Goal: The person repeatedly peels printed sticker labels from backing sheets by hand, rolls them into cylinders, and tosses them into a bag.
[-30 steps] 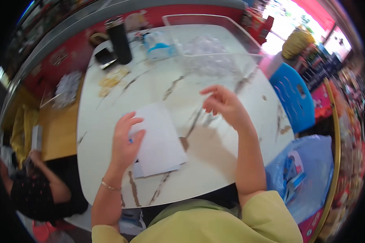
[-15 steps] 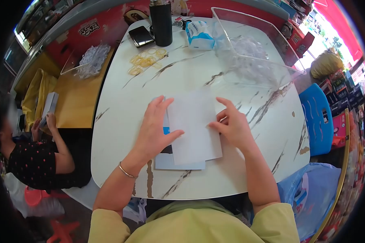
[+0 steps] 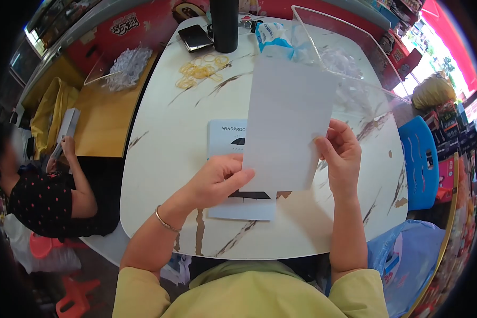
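A blank white sheet of paper (image 3: 289, 122) is held up off the table, tilted slightly. My left hand (image 3: 214, 181) pinches its lower left edge between thumb and curled fingers. At its right edge, the thumb and fingers of my right hand (image 3: 342, 159) grip it. Beneath it on the table lies a white printed leaflet (image 3: 223, 143) with the word "WINDPROO…" and black umbrella pictures. The held sheet and my left hand hide much of that print.
On the marbled table (image 3: 169, 175) are yellow rubber bands (image 3: 196, 73), a phone (image 3: 195, 38), a black bottle (image 3: 225, 26), a blue-white packet (image 3: 273, 36) and a clear bin (image 3: 355, 87) of plastic pieces. A co-worker (image 3: 47, 196) sits at left; a blue chair (image 3: 420, 161) stands right.
Both hands have closed on the white sheet and raised it up and to the right. More of the printed leaflet below now shows. The camera view has shifted slightly.
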Motion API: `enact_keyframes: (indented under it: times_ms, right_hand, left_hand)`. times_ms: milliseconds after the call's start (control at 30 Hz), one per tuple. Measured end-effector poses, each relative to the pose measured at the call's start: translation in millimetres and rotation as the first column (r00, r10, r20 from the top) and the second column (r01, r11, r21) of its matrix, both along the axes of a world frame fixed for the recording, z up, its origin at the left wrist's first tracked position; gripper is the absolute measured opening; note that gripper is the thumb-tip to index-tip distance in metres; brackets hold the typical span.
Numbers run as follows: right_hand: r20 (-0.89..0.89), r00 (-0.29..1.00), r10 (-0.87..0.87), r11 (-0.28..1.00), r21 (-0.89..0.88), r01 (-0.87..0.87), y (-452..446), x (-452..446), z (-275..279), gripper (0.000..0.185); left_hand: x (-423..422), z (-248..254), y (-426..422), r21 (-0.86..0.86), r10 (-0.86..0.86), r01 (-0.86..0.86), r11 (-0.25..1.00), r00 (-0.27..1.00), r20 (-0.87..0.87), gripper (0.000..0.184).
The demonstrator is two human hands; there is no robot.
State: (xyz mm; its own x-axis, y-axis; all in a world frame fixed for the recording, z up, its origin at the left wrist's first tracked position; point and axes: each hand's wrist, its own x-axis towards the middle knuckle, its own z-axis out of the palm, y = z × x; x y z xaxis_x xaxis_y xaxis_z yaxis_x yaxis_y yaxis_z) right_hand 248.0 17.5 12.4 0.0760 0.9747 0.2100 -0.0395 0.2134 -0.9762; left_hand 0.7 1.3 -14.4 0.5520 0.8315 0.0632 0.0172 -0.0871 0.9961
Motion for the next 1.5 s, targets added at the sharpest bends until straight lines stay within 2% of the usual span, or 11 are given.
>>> enact_keyframes:
  times_ms: [33,100,167,333,833,1033,1233,1333,1367,1400,1500]
  right_hand:
    - [-0.004,1.000,0.003,1.000,-0.014,-0.003,-1,-2,0,0.029]
    - [0.269,0.906,-0.328,0.915,0.328,0.234,-1,-16,3,0.036]
    - [0.408,0.718,-0.564,0.765,0.585,0.269,-5,-21,9,0.048]
    - [0.601,0.797,-0.059,0.744,0.558,-0.366,-24,-49,-2,0.045]
    - [0.591,0.804,0.063,0.724,0.528,-0.444,-29,-66,-6,0.036]
    - [0.676,0.729,0.105,0.738,0.438,-0.513,-30,-63,-5,0.029]
    - [0.594,0.768,0.240,0.783,0.350,-0.515,-31,-58,-2,0.021]
    - [0.425,0.893,0.149,0.850,0.407,-0.335,-16,-34,13,0.013]
    - [0.305,0.951,0.042,0.886,0.429,-0.177,-7,-25,20,0.011]
    - [0.181,0.981,-0.072,0.903,0.430,-0.014,5,-14,29,0.012]
    - [0.013,0.950,-0.313,0.855,0.439,0.276,49,26,63,0.016]
  left_hand:
    - [-2,0,-1,-0.059,-0.002,0.002,0.998,1.000,-0.004,0.021]
    - [0,14,-3,-0.172,0.014,-0.013,0.985,1.000,0.009,0.020]
    - [2,17,-4,-0.236,0.024,-0.013,0.972,0.999,0.043,0.019]
    - [7,21,-4,-0.269,0.036,0.009,0.963,0.986,0.160,0.022]
    - [9,15,-7,-0.262,0.076,-0.039,0.964,0.988,0.135,0.023]
    - [12,6,-8,-0.236,0.062,-0.017,0.972,0.981,0.185,0.020]
    - [9,25,-8,-0.289,0.149,-0.124,0.949,0.987,0.065,0.022]
    - [-1,12,0,-0.362,0.291,-0.197,0.911,0.929,0.227,0.023]
    - [6,15,0,-0.388,0.460,-0.338,0.858,0.841,0.285,0.018]
    - [4,16,2,-0.383,0.485,-0.352,0.854,0.804,0.344,0.018]
    - [0,21,8,-0.398,0.570,-0.417,0.817,0.684,0.456,0.015]
